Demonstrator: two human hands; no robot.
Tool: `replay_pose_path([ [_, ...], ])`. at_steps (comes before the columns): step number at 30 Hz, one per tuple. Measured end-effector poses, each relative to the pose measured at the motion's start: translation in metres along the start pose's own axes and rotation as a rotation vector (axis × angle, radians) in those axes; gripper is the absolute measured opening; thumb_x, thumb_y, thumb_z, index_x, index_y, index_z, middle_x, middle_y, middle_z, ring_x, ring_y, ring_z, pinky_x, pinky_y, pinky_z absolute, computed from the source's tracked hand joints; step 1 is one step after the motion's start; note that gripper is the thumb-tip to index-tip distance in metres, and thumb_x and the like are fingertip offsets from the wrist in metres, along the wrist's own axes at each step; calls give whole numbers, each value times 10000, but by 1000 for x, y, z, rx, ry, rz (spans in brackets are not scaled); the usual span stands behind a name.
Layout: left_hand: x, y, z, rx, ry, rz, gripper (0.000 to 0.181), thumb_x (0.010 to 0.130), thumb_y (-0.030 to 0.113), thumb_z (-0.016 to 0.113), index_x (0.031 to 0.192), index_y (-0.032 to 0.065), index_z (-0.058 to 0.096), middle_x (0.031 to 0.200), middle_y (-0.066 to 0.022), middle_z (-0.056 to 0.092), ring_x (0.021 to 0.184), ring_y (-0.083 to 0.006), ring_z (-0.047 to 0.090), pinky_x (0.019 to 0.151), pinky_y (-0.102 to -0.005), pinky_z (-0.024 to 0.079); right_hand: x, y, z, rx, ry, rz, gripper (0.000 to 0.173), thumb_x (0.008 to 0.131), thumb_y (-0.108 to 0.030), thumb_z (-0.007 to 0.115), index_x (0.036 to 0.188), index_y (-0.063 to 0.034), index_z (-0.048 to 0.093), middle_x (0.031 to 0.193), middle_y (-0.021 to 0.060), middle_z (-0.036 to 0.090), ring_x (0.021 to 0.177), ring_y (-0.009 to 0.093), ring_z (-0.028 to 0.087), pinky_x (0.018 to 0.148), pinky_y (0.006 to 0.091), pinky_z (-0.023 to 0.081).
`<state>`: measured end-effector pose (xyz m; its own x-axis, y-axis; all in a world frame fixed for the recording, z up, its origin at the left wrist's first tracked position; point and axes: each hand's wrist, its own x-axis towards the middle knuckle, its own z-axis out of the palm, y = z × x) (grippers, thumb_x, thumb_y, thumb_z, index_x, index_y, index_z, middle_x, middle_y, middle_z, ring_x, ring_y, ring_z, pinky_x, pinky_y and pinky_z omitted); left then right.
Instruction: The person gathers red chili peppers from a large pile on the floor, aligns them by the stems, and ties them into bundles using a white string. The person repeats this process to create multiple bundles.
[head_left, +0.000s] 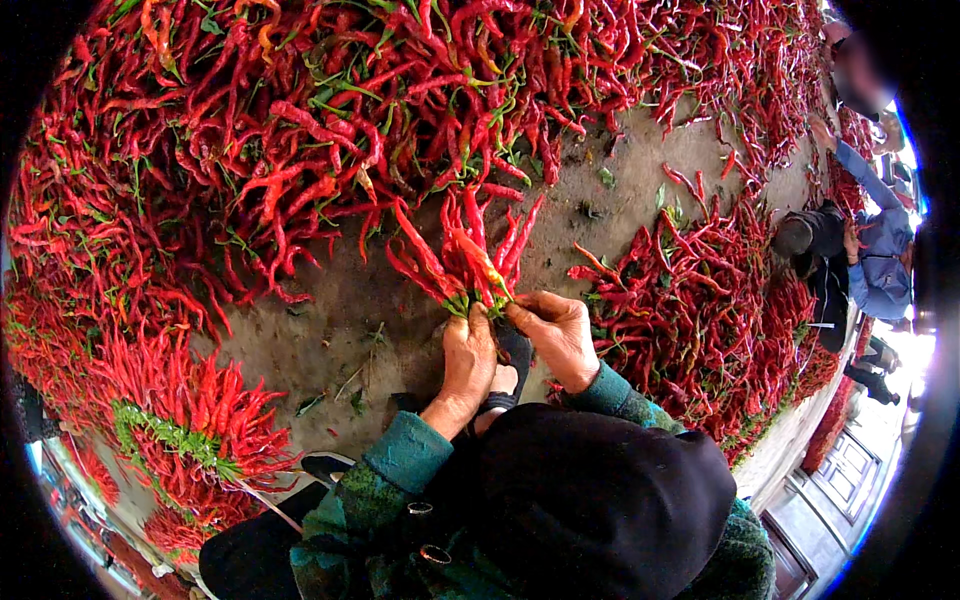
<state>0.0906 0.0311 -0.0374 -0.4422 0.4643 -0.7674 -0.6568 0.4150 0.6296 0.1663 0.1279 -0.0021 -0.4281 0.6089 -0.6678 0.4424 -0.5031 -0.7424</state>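
My left hand (466, 364) grips a fan of red chili peppers (424, 259) by their green stems, with the pods pointing away from me. At the stem end, my right hand (559, 334) pinches the stem of one red chili with a yellowish end (480, 259). My fingers hide part of the stems. Below the hands, a dark shoe (517, 346) shows on the floor. To my lower left lies a thick strand of red chilies (214, 416), its green stems (169, 435) packed in a row, with a pale cord (270, 507) running out of its end.
A broad heap of loose red chilies (315, 142) spreads ahead and to the left. Another chili pile (690, 307) lies at right. Between them runs a concrete floor (315, 337) with leaf scraps. A person in a blue jacket (885, 255) sits beyond the right pile.
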Motion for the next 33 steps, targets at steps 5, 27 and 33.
replay_pose_path([
  [5,4,-6,3,39,88,93,280,952,258,418,849,21,525,656,-5,489,571,-91,440,482,-275,374,-9,5,3,6,31,6,141,812,-67,646,897,46,648,778,22,634,730,48,527,642,216,456],
  [27,-4,5,16,-71,78,59,289,952,246,428,976,-16,545,830,-28,548,732,-115,468,642,-279,417,-5,1,10,-162,2,-84,85,812,-17,611,875,39,615,751,29,614,703,74,544,643,236,458],
  [33,-2,6,11,52,36,79,292,957,231,408,1002,-24,542,824,-38,548,737,-125,471,658,-286,423,-7,0,8,-533,60,-416,125,772,12,609,895,13,625,780,141,604,722,201,602,658,299,463],
])
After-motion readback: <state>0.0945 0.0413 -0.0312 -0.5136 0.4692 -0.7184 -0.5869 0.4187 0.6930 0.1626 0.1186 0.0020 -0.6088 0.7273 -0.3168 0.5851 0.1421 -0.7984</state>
